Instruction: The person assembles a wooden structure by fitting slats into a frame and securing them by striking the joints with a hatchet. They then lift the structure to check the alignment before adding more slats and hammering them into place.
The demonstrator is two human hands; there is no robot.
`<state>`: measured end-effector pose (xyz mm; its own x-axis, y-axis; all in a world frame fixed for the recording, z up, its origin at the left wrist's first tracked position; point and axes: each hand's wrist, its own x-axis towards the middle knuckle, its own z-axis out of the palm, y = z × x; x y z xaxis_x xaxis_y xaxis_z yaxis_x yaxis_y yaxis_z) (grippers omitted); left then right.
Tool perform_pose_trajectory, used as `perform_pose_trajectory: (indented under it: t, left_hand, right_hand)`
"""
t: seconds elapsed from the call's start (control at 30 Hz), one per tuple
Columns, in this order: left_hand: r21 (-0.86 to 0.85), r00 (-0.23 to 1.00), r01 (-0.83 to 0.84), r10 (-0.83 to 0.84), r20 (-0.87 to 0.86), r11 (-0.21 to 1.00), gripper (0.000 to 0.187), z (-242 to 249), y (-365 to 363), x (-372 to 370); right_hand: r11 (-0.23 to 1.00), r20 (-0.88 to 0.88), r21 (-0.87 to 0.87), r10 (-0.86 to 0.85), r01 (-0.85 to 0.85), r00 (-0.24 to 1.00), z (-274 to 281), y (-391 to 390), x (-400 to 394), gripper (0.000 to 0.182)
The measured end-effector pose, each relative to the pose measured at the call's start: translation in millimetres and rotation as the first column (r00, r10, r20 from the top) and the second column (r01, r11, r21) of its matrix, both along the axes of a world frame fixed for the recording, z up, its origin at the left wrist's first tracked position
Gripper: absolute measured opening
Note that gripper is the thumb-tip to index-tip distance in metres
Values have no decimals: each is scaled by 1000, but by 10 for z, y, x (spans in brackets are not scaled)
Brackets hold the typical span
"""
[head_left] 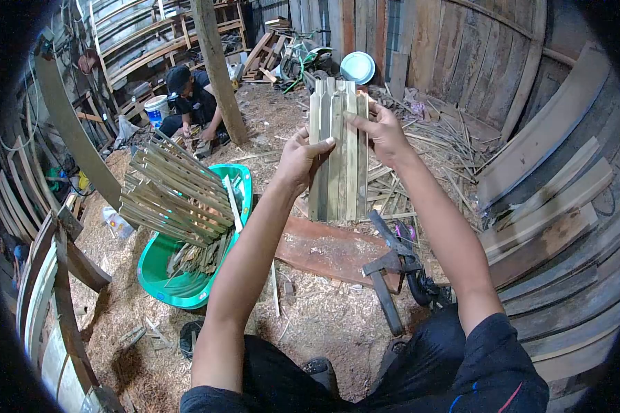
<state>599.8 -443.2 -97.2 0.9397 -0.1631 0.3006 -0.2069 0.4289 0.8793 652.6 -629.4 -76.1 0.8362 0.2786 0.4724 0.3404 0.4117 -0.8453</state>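
Observation:
Both my hands hold up a bundle of wooden slats (337, 165) in front of me, side by side and upright, with notched top ends. My left hand (302, 157) grips the left edge, its thumb lying across the front. From the right, my right hand (384, 134) closes on the upper part, with thumb on the front face and fingers partly hidden behind. Below the slats a reddish-brown board (331, 248) lies on the ground. At its right end rests a hammer-like tool (386, 265), next to a dark metal tool (424, 282).
A green tub (160, 265) on the left holds a stack of similar slats (176, 189). Beyond it a person (193, 103) crouches beside a wooden post (217, 69). Long planks (558, 234) lean along the right. Shavings and thin strips cover the floor.

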Motion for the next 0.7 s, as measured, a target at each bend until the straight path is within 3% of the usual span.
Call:
perform_pose_trajectory:
  t: [0.17,0.37,0.47,0.7]
  left_hand:
    - [146,998,-45,50,-28,988,29,78,41,-44]
    - [-61,990,-127,123,-65,990,30,17,-16,-12]
    - [-85,986,-166,163,-45,982,31,27,-32,-16]
    - [-80,987,-160,158,-26,984,31,69,10,-18]
  right_hand:
    - [999,104,-33,-20,23,994,30,112,-57,40]
    - [1000,39,-10,-24,25,999,36,194,-55,35]
    - [992,124,-29,-119,123,985,67,227,-78,31]
    - [999,20,39,-10,10,1000,134,207,-107,27]
